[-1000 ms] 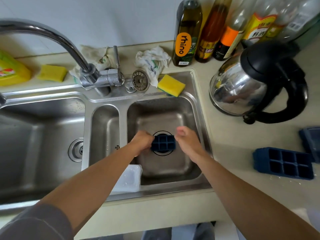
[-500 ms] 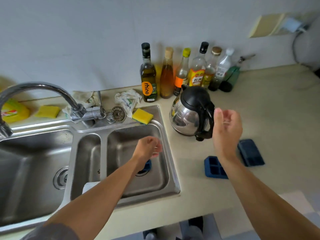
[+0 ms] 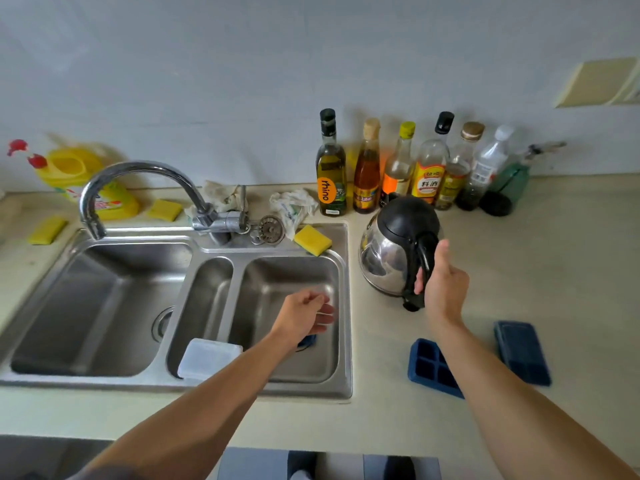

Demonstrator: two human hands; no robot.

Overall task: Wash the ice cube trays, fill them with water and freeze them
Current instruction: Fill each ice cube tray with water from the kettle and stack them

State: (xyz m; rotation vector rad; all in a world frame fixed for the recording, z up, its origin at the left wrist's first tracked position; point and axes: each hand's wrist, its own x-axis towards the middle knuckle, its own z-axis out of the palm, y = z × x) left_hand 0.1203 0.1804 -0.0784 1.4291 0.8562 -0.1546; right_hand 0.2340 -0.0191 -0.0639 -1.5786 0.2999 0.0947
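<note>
R hand (image 3: pixel 445 289) is gripping the black handle of the steel kettle (image 3: pixel 384 261), fingers wrapping round it, thumb pointing up. The kettle is sitting on the countertop (image 3: pixel 571 271). L hand (image 3: pixel 304 315) is hovering over the right sink basin (image 3: pixel 277 275), fingers loosely curled w/ nothing in them, tips a bit blurred.

Directly under the L hand, a blue ice cube tray (image 3: pixel 308 341) is lying at the basin bottom, mostly hidden by the hand. A second ice cube tray (image 3: pixel 427 367) is lying on the countertop nearer the person than the R hand, cells up, partly covered by the R forearm. Just right of that forearm a dark-blue flat-topped piece (image 3: pixel 521 351) is lying; tray or lid, can't tell.

Left of the L forearm a clear plastic box (image 3: pixel 207 358) is sitting in the narrow middle basin. Beyond the L hand a yellow sponge (image 3: pixel 312 240) is resting on the sink rim, w/ the faucet (image 3: pixel 138 171) arching further left.
</note>
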